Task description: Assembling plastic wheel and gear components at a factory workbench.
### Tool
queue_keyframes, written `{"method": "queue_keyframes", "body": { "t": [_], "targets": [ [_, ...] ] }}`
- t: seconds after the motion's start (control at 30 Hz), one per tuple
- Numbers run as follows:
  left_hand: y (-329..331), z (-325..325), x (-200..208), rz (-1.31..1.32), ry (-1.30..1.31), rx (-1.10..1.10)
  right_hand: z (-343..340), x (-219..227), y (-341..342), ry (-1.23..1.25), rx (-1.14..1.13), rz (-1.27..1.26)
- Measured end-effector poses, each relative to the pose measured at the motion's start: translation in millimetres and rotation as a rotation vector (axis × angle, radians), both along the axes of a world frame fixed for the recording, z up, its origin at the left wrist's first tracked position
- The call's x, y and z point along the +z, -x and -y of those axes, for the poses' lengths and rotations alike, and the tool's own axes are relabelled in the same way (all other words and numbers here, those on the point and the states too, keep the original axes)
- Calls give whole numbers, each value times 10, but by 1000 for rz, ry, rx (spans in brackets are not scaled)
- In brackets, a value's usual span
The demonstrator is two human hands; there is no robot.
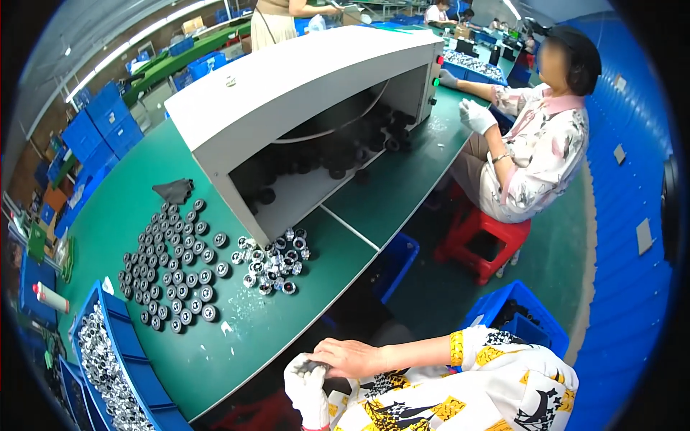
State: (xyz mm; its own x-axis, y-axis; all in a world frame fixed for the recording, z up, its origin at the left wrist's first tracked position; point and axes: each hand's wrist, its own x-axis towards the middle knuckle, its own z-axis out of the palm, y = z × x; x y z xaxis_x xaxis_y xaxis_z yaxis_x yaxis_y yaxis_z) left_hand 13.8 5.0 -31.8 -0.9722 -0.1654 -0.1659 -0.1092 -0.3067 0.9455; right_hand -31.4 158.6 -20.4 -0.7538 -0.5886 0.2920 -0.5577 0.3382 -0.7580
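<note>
My left hand wears a white glove and is raised just off the table's near edge, its fingers curled in. My bare right hand reaches across from the right, and its closed fingers meet the gloved fingertips. Something small and dark seems to sit between the two hands, but the fingers cover most of it. Beyond them on the green table lies a pile of shiny clear and silver ring-shaped parts. Left of that pile, many black round wheel-like parts stand in loose rows.
A white tunnel-shaped machine spans the table, with black parts inside. A blue bin of silver parts stands at the left edge. A co-worker in white gloves sits right on a red stool. A blue crate is on the floor.
</note>
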Motion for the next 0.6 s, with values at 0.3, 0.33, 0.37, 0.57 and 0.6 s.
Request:
{"method": "queue_keyframes", "body": {
  "t": [0.3, 0.33, 0.37, 0.57, 0.6],
  "targets": [
    [-78, -83, -276, -26, 182, 36, -9, -235, -36, -31, -66, -16],
    [-38, -99, -259, -60, 203, 34, -31, -238, -26, 13, -43, 24],
    [-52, -12, -177, 17, 185, -136, -70, -232, 11, 63, -9, 51],
    [-1, -14, -84, 98, 154, -264, -189, -107, 3, -37, 41, 70],
    [-10, -42, -90, 102, 151, -270, -204, -69, -16, -87, 54, 105]
  ]
}}
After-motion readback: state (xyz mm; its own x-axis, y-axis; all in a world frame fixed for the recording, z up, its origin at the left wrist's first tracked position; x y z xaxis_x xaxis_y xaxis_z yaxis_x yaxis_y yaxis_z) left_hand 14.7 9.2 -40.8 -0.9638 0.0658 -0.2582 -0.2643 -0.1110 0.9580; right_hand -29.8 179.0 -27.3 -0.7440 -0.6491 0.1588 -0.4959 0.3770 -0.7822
